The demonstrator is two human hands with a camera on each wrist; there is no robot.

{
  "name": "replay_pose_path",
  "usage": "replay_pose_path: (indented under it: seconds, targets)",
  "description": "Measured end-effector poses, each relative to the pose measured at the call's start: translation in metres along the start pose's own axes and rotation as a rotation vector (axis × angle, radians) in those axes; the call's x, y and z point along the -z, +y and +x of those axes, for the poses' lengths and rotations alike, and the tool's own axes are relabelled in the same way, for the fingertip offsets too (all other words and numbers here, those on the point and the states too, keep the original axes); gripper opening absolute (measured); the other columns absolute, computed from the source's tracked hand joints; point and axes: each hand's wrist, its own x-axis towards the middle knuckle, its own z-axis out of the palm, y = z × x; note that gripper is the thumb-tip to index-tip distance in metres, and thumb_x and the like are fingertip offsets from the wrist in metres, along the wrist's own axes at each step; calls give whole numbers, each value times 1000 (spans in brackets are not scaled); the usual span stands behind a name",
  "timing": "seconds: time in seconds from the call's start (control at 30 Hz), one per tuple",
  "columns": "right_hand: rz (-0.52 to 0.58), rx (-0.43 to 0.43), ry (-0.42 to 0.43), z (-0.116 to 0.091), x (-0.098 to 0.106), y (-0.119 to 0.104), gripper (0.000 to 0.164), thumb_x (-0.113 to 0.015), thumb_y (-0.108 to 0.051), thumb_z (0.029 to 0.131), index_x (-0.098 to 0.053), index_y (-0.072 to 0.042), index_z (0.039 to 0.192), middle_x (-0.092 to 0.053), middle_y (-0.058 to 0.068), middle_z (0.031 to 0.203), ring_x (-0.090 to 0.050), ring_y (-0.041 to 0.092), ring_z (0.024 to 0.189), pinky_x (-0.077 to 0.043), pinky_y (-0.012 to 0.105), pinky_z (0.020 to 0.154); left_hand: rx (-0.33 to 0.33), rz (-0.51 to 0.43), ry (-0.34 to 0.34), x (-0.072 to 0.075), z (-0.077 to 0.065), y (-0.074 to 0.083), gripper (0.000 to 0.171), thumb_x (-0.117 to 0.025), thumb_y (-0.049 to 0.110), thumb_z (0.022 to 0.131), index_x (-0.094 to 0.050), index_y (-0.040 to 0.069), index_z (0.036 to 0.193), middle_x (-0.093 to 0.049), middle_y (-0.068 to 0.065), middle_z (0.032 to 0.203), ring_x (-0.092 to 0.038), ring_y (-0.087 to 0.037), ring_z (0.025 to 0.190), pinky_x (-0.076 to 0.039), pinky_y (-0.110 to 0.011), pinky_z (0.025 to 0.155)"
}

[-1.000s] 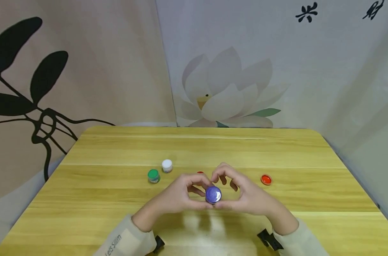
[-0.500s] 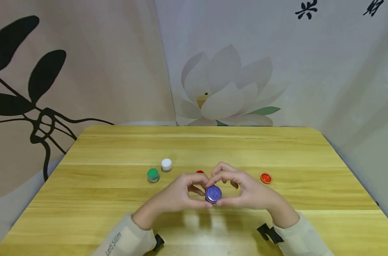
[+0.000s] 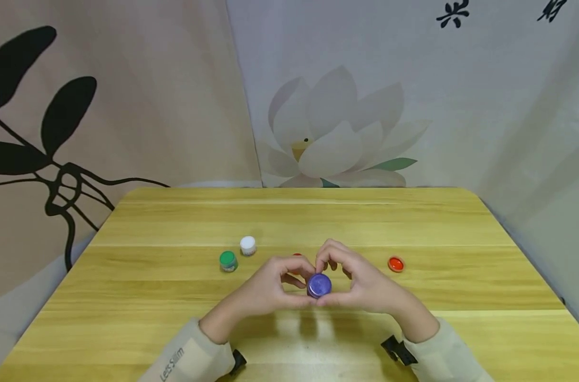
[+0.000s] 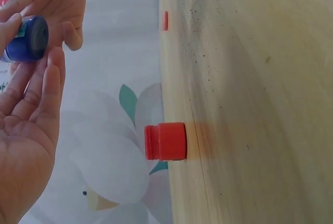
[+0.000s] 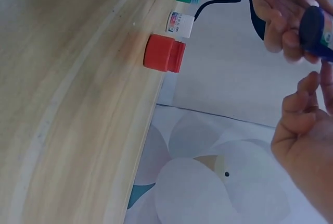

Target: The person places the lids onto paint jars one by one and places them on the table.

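A small blue-purple paint jar is held above the table between both hands, its round top facing up in the head view. My left hand grips its left side with thumb and fingers. From the right, my right hand pinches around the jar's top with forefinger and thumb, its other fingers curled behind. The left wrist view shows the jar's dark blue base and part of a label. Beyond the hands stands a red jar with its threaded neck bare, mostly hidden by the left hand in the head view.
A red lid lies on the wooden table to the right. To the left stand a green-lidded jar and a white jar. Behind the table hangs a curtain with a printed flower.
The right forefinger reached in over the jar's rim, then drew back to its far right edge. The jar tilted slightly and rose a little in view. The left hand keeps its grip.
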Motion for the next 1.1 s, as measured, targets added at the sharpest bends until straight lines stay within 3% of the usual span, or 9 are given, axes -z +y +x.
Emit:
replay_pose_path:
  seconds: [0.17,0.33,0.73,1.1]
  targets:
    - [-21,-48,6,-7,5,0,50,-83,-13,79,-58,-26,122,-53,-6,106,-45,15,90,-35,29,58,-6,-9,6,1,-1,-2,25,-80,13,83,-69,10,106,-69,-7,106,-66,-10,98,-60,-32,86]
    - [-4,-25,19,-12,6,5,49,-78,-8,82,-61,-24,125,-54,-2,105,-46,11,89,-34,24,54,-1,-13,6,3,-1,-6,25,-80,13,84,-69,10,106,-71,-7,107,-66,-11,100,-60,-32,87]
    - [59,39,59,-9,0,9,38,-76,-1,82,-63,-18,113,-54,5,101,-43,13,87,-33,28,53,-27,-11,36,2,-2,-4,27,-82,12,81,-70,11,106,-72,-6,105,-66,-9,97,-60,-32,85]
    - [71,-49,145,-10,-16,8,37,-79,-5,80,-51,-15,104,-49,1,97,-42,23,88,-29,33,52,-15,21,55,0,-2,-4,27,-82,13,82,-69,11,106,-72,-5,105,-66,-8,96,-60,-34,84]
